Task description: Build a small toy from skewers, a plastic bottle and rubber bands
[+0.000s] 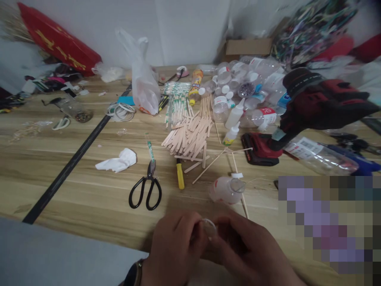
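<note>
Near the bottom centre, my left hand (175, 246) and my right hand (250, 246) meet, their fingers closed around a small, round, whitish piece (209, 227). Blur and my fingers hide most of it. A cut clear plastic bottle (226, 190) lies on its side just beyond my right hand. Black-handled scissors (149, 186) lie beyond my left hand, beside a green-marked wrapper strip (150, 149). A yellow-handled tool (180, 175) rests to the right of the scissors.
A pile of wooden sticks (190, 135) covers the middle of the table. Two glue bottles (235, 115) stand to its right, before several plastic bottles. A red and black power drill (306, 103) stands at the right. Crumpled tissue (119, 160) lies left of the scissors.
</note>
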Available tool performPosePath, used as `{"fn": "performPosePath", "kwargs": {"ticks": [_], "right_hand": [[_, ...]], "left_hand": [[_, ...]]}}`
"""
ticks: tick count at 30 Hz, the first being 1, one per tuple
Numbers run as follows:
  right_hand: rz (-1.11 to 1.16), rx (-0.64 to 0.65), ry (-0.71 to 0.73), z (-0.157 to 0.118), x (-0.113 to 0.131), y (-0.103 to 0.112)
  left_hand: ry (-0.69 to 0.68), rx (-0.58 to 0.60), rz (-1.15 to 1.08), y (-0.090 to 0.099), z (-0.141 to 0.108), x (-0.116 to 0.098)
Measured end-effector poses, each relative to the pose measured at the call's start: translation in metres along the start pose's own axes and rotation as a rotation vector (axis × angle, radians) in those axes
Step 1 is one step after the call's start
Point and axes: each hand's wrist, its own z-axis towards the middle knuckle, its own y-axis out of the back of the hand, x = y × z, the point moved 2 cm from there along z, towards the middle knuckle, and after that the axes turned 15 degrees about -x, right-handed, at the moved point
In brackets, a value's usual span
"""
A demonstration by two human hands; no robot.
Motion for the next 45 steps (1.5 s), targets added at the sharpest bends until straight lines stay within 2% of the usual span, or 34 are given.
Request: {"fn": "performPosePath", "kwargs": {"ticks": [2,5,8,10,13,15,19,24,27,29,35,38,41,45], "right_hand": [[-0.038,-0.043,0.065,0.002,0.001,0.003],[-0.077,-0.038,0.205,0.002,0.000,0.005],[-0.108,-0.013,0.274,-0.001,-0.004,0.005],[-0.135,-0.015,0.306,-0.003,-0.005,0.006],[-0.153,-0.054,0.359,-0.005,-0.007,0.007],[-0.144,-0.084,0.371,-0.006,-0.008,0.009],[-0.114,-0.080,0.325,-0.005,-0.010,0.010],[0.025,-0.045,0.171,0.002,-0.006,0.007],[0.031,-0.111,0.037,0.003,-0.005,0.007],[-0.015,-0.117,0.011,0.002,-0.005,0.008],[-0.126,-0.088,0.221,0.000,-0.007,0.011],[-0.116,-0.112,0.242,-0.002,-0.007,0.012],[0.038,-0.091,0.113,0.001,-0.006,0.013],[0.350,0.038,-0.139,0.007,-0.007,0.015]], "left_hand": [[-0.091,-0.058,0.054,0.001,-0.001,-0.003],[-0.183,-0.099,0.101,0.002,-0.002,-0.007],[-0.130,-0.029,0.007,0.001,-0.002,-0.006],[0.049,0.099,-0.154,-0.002,-0.003,-0.003],[0.506,0.308,-0.429,-0.009,-0.006,0.001],[0.754,0.386,-0.579,-0.014,-0.009,0.001],[0.988,0.422,-0.837,-0.020,-0.009,-0.002],[1.159,0.481,-1.051,-0.023,-0.008,0.001],[1.193,0.511,-1.099,-0.023,-0.009,0.003],[1.195,0.523,-1.130,-0.023,-0.010,0.003],[1.122,0.537,-1.210,-0.020,-0.009,-0.001],[1.042,0.524,-1.191,-0.019,-0.008,-0.001],[0.951,0.475,-1.144,-0.018,-0.007,0.001],[0.790,0.362,-1.036,-0.014,-0.003,0.004]]}}
